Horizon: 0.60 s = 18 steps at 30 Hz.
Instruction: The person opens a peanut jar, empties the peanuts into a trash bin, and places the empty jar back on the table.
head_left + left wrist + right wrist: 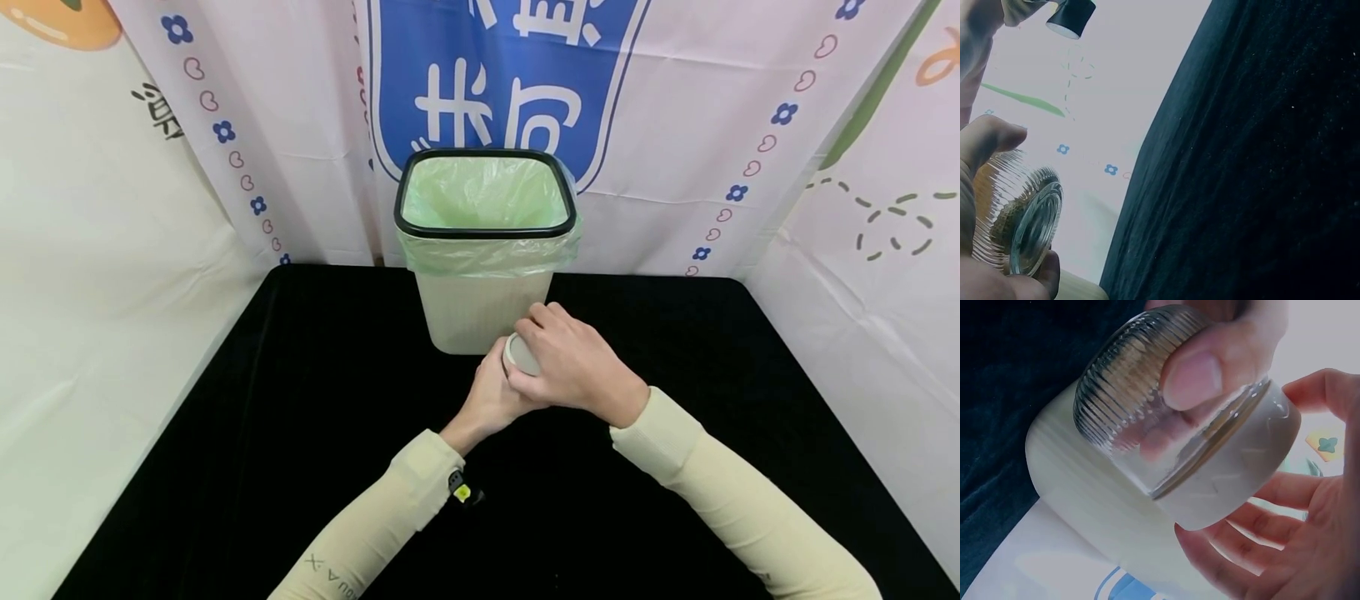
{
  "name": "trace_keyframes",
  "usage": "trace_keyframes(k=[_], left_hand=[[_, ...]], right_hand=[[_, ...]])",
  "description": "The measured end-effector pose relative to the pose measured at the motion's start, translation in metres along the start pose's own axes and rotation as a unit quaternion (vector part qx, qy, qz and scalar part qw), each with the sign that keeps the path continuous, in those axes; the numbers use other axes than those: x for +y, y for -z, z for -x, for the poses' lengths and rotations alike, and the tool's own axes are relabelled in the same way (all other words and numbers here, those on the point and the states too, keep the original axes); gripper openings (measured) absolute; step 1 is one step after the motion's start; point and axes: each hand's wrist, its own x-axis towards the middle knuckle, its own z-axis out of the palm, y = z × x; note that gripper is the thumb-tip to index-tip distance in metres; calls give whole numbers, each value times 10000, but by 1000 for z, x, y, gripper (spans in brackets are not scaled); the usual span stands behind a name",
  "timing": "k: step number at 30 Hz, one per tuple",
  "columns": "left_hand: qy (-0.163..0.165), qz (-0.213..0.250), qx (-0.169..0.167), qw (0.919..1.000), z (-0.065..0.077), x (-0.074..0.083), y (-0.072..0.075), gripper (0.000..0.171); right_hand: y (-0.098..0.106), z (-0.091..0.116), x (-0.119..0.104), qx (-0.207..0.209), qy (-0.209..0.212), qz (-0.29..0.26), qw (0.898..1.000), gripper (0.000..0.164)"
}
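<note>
In the right wrist view, a ribbed clear glass jar (1119,394) lies tilted with its white lid (1229,472) on. My left hand (495,392) grips the glass body, thumb across its side. Around the lid curl the fingers of my right hand (576,360), with the thumb on the opposite edge. From above, part of the lid's flat top shows between both hands. Something brownish appears through the glass near the jar's thick round base (1038,225) in the left wrist view. Both hands are held over the black cloth, just in front of a bin.
The pale bin (480,304) stands at the back of the black-covered table (330,400). Its black rim (487,233) holds a green plastic liner (487,190). Printed white curtains (300,100) enclose the back and sides. A small dark device with a yellow patch (461,492) hangs at the left cuff.
</note>
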Motion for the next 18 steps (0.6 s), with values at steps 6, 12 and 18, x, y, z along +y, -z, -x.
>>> trace_keyframes(k=[6,12,18], left_hand=[[79,-62,17,9999,1,1,0,90],[-104,21,16,9999,2,0,1,89],[-125,139,-79,9998,2,0,1,89]], right_hand=[[2,1,2,-263,78,-163,9995,41],[5,0,4,-459,151,-326,9983,45],[5,0,4,-320,297,-259,9987,46]])
